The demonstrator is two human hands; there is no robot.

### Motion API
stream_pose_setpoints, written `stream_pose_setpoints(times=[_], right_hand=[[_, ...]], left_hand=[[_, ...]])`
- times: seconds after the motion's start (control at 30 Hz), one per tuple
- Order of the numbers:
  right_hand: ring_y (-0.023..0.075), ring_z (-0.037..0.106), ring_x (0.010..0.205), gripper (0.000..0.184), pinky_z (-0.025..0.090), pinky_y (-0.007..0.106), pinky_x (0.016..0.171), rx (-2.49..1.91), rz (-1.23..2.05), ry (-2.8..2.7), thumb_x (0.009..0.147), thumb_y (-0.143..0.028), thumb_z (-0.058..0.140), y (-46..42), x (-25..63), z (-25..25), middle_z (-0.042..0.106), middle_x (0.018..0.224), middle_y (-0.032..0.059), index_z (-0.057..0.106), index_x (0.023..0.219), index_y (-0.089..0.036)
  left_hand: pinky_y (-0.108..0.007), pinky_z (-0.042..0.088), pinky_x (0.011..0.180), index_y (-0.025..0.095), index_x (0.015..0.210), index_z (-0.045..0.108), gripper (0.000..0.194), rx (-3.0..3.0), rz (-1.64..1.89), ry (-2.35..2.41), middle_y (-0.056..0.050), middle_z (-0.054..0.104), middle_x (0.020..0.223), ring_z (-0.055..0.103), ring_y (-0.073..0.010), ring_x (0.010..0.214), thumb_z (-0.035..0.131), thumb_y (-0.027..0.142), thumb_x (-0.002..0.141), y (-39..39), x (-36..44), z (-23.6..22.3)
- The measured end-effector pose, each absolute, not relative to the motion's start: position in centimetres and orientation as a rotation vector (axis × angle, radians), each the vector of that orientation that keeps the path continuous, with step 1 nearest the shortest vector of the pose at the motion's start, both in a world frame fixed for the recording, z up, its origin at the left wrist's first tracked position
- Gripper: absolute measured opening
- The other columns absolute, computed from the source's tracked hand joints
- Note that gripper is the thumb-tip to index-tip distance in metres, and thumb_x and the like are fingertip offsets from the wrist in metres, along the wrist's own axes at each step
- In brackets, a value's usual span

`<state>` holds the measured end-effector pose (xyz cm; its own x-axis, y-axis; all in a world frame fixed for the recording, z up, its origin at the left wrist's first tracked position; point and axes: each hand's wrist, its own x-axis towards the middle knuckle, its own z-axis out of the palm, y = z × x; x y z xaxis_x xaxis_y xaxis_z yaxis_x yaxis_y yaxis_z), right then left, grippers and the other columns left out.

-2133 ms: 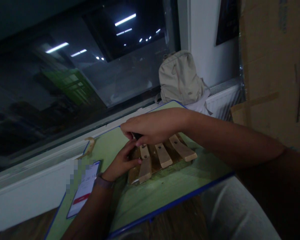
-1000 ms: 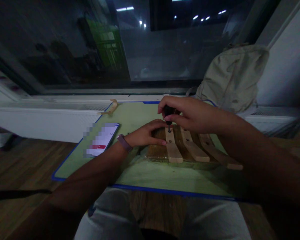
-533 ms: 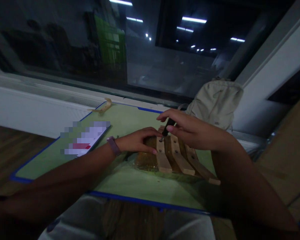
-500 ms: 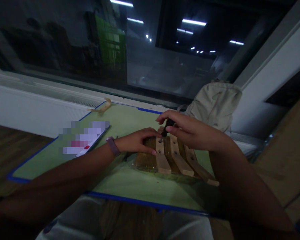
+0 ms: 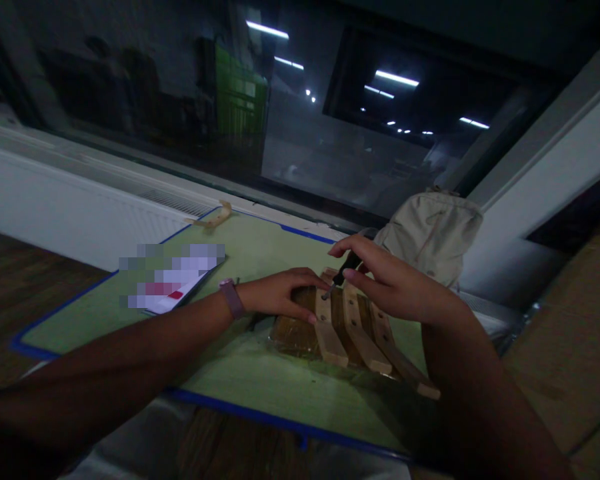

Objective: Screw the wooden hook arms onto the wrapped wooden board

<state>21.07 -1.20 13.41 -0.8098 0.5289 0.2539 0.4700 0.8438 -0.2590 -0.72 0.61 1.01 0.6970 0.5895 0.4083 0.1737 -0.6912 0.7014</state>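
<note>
In the head view, compared with a second ago, our screwdriver [image 5: 344, 269] has gone from nearly upright to leaning toward our right hand [image 5: 393, 280], its tip at the upper hole of the left wooden piece [image 5: 331, 341]. The view has tilted too. We pinch the black handle between right thumb and fingers, forefinger lifted. Our left hand [image 5: 275, 293] stays spread, thumb and forefinger apart, their tips at that same piece's left edge.

The left piece lies beside the middle wooden piece [image 5: 366, 339] and the right wooden piece [image 5: 410, 370], all on a film-wrapped brown block [image 5: 293, 328] on the green table [image 5: 240, 363]. A phone [image 5: 180, 283] lies left of the block, and a curved wooden piece [image 5: 220, 217] at the far corner. We can't see what the beige backpack [image 5: 433, 233] holds.
</note>
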Motion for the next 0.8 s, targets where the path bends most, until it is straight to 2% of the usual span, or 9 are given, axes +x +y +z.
stream_pose_setpoints(times=[0.07, 0.17, 0.3, 0.4, 0.5, 0.57, 0.63, 0.7, 0.8], right_hand=[[0.0175, 0.059, 0.104, 0.021, 0.046, 0.03, 0.086, -0.617, 0.425, -2.717, 0.093, -0.018, 0.048, -1.0, 21.2, 13.3, 0.062, 0.112, 0.0091, 0.053, 0.113, -0.018], [0.0154, 0.062, 0.091, 0.016, 0.047, 0.028, 0.079, -0.654, 0.539, -2.622, 0.091, -0.019, 0.054, -0.3, 21.0, 12.8, 0.065, 0.099, 0.0044, 0.056, 0.107, -0.02], [0.0131, 0.055, 0.065, 0.018, 0.039, 0.025, 0.058, -0.91, 0.274, -2.514, 0.083, -0.034, 0.068, 0.3, 20.6, 12.1, 0.059, 0.073, -0.0008, 0.057, 0.081, -0.019], [0.0132, 0.05, 0.058, 0.029, 0.032, 0.027, 0.055, -1.125, 0.016, -2.538, 0.086, -0.042, 0.061, -0.1, 20.7, 12.5, 0.052, 0.061, -0.002, 0.051, 0.07, -0.02], [0.0143, 0.053, 0.061, 0.022, 0.036, 0.027, 0.057, -1.165, 0.083, -2.659, 0.091, -0.041, 0.053, -1.3, 21.2, 13.4, 0.058, 0.069, -0.0005, 0.055, 0.085, -0.02], [0.0149, 0.059, 0.077, 0.016, 0.042, 0.026, 0.066, -0.96, 0.243, -2.755, 0.092, -0.029, 0.053, -1.9, 21.5, 13.9, 0.064, 0.092, 0.0041, 0.055, 0.105, -0.02], [0.0153, 0.06, 0.087, 0.017, 0.044, 0.026, 0.074, -0.764, 0.326, -2.781, 0.09, -0.019, 0.053, -2.1, 21.4, 14.0, 0.064, 0.101, 0.006, 0.055, 0.107, -0.019], [0.015, 0.059, 0.084, 0.011, 0.044, 0.025, 0.073, -0.704, 0.343, -2.728, 0.088, -0.017, 0.054, -1.7, 21.0, 13.7, 0.064, 0.095, 0.0049, 0.057, 0.098, -0.019], [0.0128, 0.055, 0.066, 0.006, 0.038, 0.024, 0.061, -0.881, 0.251, -2.568, 0.084, -0.024, 0.062, -0.5, 20.3, 12.7, 0.062, 0.076, 0.0005, 0.059, 0.084, -0.018]], left_hand=[[-0.044, 0.038, 0.108, 0.021, 0.127, 0.058, 0.061, 2.279, 0.832, 0.586, -0.012, 0.059, 0.13, 0.054, -0.0266, 0.124, 0.079, 0.039, 0.074, 0.6, -0.7, 1.0], [-0.044, 0.038, 0.108, 0.019, 0.127, 0.058, 0.061, 2.296, 0.822, 0.587, -0.014, 0.058, 0.129, 0.054, -0.0266, 0.123, 0.079, 0.04, 0.074, 0.7, -0.8, 0.9], [-0.042, 0.037, 0.109, 0.02, 0.128, 0.057, 0.059, 2.291, 0.82, 0.576, -0.012, 0.058, 0.129, 0.053, -0.0253, 0.124, 0.078, 0.04, 0.075, 0.8, -0.8, 0.8], [-0.042, 0.037, 0.109, 0.02, 0.128, 0.058, 0.06, 2.286, 0.831, 0.568, -0.012, 0.058, 0.128, 0.052, -0.0254, 0.125, 0.078, 0.039, 0.075, 0.8, -0.8, 0.8], [-0.042, 0.037, 0.109, 0.02, 0.128, 0.058, 0.06, 2.287, 0.829, 0.57, -0.013, 0.058, 0.128, 0.053, -0.0255, 0.124, 0.079, 0.039, 0.075, 0.8, -0.7, 0.8], [-0.042, 0.038, 0.108, 0.021, 0.128, 0.058, 0.06, 2.283, 0.824, 0.578, -0.012, 0.058, 0.128, 0.054, -0.0252, 0.123, 0.079, 0.039, 0.074, 0.8, -0.8, 0.8], [-0.042, 0.038, 0.108, 0.022, 0.128, 0.058, 0.06, 2.275, 0.825, 0.58, -0.011, 0.058, 0.128, 0.054, -0.025, 0.123, 0.079, 0.039, 0.074, 0.8, -0.8, 0.7], [-0.043, 0.037, 0.109, 0.021, 0.127, 0.058, 0.059, 2.27, 0.825, 0.582, -0.011, 0.058, 0.129, 0.053, -0.0251, 0.123, 0.078, 0.039, 0.075, 0.8, -0.8, 0.7], [-0.043, 0.036, 0.11, 0.02, 0.127, 0.058, 0.059, 2.264, 0.816, 0.586, -0.012, 0.058, 0.129, 0.053, -0.0255, 0.124, 0.079, 0.037, 0.075, 0.7, -0.8, 0.9]])
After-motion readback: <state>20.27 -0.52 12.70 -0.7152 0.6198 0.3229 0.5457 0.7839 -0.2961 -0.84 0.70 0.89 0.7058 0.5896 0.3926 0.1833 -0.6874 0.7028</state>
